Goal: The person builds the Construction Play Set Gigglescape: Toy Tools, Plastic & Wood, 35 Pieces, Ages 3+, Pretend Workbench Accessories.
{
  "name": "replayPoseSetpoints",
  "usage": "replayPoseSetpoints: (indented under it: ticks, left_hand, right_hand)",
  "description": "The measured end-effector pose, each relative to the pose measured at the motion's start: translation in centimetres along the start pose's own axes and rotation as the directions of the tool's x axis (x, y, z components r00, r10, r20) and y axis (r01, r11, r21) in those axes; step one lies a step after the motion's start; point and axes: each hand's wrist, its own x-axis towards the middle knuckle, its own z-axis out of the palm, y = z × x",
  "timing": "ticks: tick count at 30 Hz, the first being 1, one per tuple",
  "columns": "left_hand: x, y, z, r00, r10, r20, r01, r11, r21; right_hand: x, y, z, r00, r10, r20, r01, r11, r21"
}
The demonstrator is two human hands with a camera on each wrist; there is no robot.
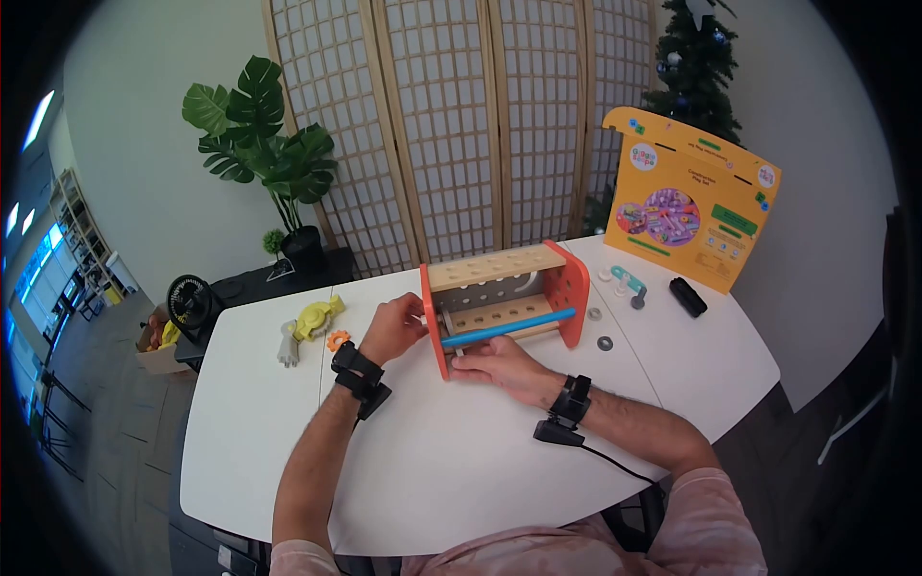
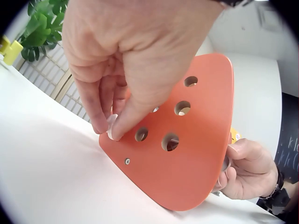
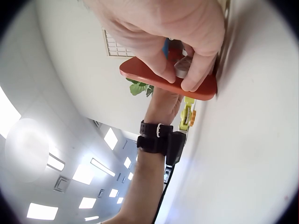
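A wooden toy workbench stands on the white table, with red side panels (image 2: 201,158) full of round holes and a blue bar (image 1: 509,328) across its front. My left hand (image 1: 392,331) is at the outer face of the left panel. Its thumb and fingers pinch a small white peg-like piece (image 2: 112,127) against a hole there. On the panel's inner side, my right hand (image 1: 514,372) reaches in under the blue bar. Between its thumb and fingers it holds a small grey piece (image 3: 183,66), partly hidden by the fingertips.
To the left lie a yellow-green toy (image 1: 315,319), a grey piece (image 1: 289,346) and an orange gear (image 1: 338,341). Right of the workbench are grey rings (image 1: 604,343), a teal piece (image 1: 629,278) and a black object (image 1: 688,298). A yellow box (image 1: 706,144) stands behind them.
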Motion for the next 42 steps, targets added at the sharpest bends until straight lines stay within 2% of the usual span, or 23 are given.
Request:
replayPoseSetpoints:
  ticks: [7,19,21,34,36,37,39,40,42]
  left_hand:
    - [0.0,-0.3,-0.4,1.000,0.008,0.005,-0.008,1.000,-0.017]
    - [-0.1,-0.1,-0.7,0.998,-0.066,0.024,0.067,0.997,-0.039]
    - [-0.1,-0.4,-0.4,0.999,-0.043,-0.026,0.040,0.995,-0.088]
    - [-0.3,-0.9,-0.3,1.000,-0.008,-0.030,0.005,0.993,-0.116]
    - [0.0,-2.0,-0.2,0.998,-0.070,-0.002,0.066,0.943,-0.328]
    - [0.0,-2.2,0.0,0.998,-0.070,-0.002,0.066,0.942,-0.328]
    - [-0.2,-2.5,0.3,0.992,-0.125,-0.012,0.097,0.826,-0.556]
    - [-0.3,-2.3,0.3,0.992,-0.126,-0.013,0.097,0.825,-0.556]
    - [-0.6,-1.7,0.4,0.967,-0.255,-0.007,0.207,0.800,-0.563]
  right_hand:
    - [0.3,0.3,0.2,1.000,-0.023,0.000,0.023,1.000,0.014]
    - [0.9,1.1,0.2,0.997,-0.068,0.030,0.070,0.995,-0.070]
    - [0.9,1.2,0.2,0.997,-0.071,0.014,0.072,0.994,-0.084]
    - [0.8,1.4,0.7,0.995,-0.101,0.001,0.100,0.991,-0.087]
    - [0.7,1.4,0.7,0.996,-0.087,-0.010,0.085,0.993,-0.087]
    - [0.7,1.4,0.8,0.996,-0.086,-0.011,0.085,0.993,-0.087]
    - [0.6,1.4,1.0,0.996,-0.094,-0.009,0.093,0.993,-0.078]
    - [0.6,1.3,1.0,0.996,-0.093,-0.008,0.092,0.993,-0.079]
    - [0.5,1.2,1.0,0.997,-0.081,0.001,0.081,0.994,-0.079]
